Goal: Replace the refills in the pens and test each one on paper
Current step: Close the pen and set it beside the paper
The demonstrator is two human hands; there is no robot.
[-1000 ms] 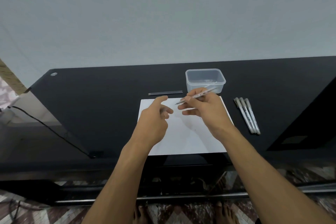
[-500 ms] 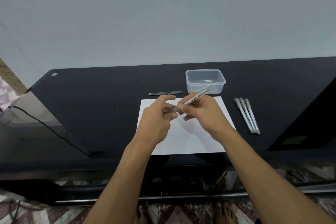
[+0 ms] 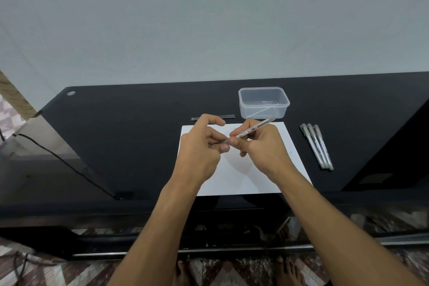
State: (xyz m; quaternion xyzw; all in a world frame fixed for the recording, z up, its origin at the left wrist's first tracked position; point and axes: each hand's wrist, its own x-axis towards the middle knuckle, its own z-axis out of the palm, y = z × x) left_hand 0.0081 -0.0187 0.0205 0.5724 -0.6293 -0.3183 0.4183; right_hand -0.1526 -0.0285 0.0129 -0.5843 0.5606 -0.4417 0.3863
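Observation:
My right hand [image 3: 257, 146] grips a clear-barrelled pen [image 3: 255, 128] that slants up to the right above a white sheet of paper [image 3: 241, 174]. My left hand [image 3: 204, 144] pinches the pen's tip end between thumb and fingers, right beside my right thumb. Three capped white pens [image 3: 316, 145] lie side by side to the right of the paper. A few thin dark refills [image 3: 228, 116] lie on the table behind the paper, partly hidden by my left hand.
A clear plastic box [image 3: 264, 102] stands behind the paper with a thin stick in it. The black glass table [image 3: 130, 137] ends at a wall behind. A black cable [image 3: 69, 165] runs along the table's left edge.
My left hand has moved right and taken hold of the pen's tip end. The right hand has held the pen all along, shifting it slightly.

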